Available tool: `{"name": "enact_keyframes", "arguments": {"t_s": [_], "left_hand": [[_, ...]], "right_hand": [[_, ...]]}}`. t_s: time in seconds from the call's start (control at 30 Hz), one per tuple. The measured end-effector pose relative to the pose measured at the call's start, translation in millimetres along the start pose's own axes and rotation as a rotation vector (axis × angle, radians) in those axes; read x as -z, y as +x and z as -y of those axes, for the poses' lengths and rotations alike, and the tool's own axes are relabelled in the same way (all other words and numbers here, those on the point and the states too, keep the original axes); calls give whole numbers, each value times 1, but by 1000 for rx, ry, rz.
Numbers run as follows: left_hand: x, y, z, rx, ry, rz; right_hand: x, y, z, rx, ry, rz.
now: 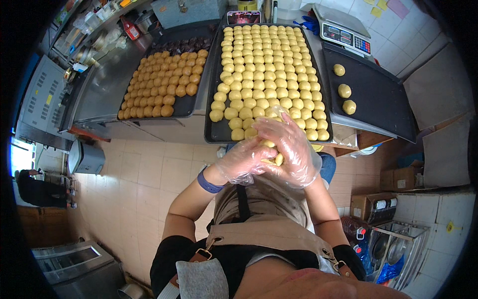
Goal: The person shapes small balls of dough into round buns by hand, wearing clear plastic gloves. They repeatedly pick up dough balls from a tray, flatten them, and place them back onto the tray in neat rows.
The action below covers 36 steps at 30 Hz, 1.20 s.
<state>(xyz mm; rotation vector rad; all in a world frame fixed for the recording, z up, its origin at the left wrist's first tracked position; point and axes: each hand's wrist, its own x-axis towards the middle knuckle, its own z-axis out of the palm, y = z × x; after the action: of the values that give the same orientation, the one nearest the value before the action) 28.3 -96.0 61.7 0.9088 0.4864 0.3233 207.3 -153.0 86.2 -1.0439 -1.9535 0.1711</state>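
Observation:
My left hand [244, 159] and my right hand [293, 149], both in clear plastic gloves, come together in front of me around a piece of yellow dough [278, 159]. Parts of the dough show between the fingers; the rest is hidden. Just beyond the hands, a dark baking tray [217, 133] holds many rows of yellow dough balls [258, 85]. On the left tray [185, 106] lie rows of orange-brown balls [173, 80], with dark pieces [183, 45] behind them. Three glossy yellow balls [344, 91] sit on the right tray [377, 97].
A digital scale [345, 31] stands behind the right tray, and a phone [243, 17] behind the middle one. A red bottle [130, 28] is at the back left. Cardboard boxes [373, 207] stand low at right. Another person [43, 188] is far left.

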Motion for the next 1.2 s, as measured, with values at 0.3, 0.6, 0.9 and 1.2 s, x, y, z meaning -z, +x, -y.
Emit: {"name": "enact_keyframes", "arguments": {"t_s": [0.3, 0.6, 0.9, 1.2], "left_hand": [[6, 5, 42, -563, 444, -36], [4, 2, 19, -695, 866, 116], [1, 1, 39, -463, 338, 123], [-3, -6, 20, -707, 1021, 233]], "right_hand": [[-16, -2, 2, 67, 157, -192], [-2, 2, 15, 36, 216, -102], [-16, -2, 22, -31, 293, -400], [-1, -2, 27, 97, 187, -92]]}}
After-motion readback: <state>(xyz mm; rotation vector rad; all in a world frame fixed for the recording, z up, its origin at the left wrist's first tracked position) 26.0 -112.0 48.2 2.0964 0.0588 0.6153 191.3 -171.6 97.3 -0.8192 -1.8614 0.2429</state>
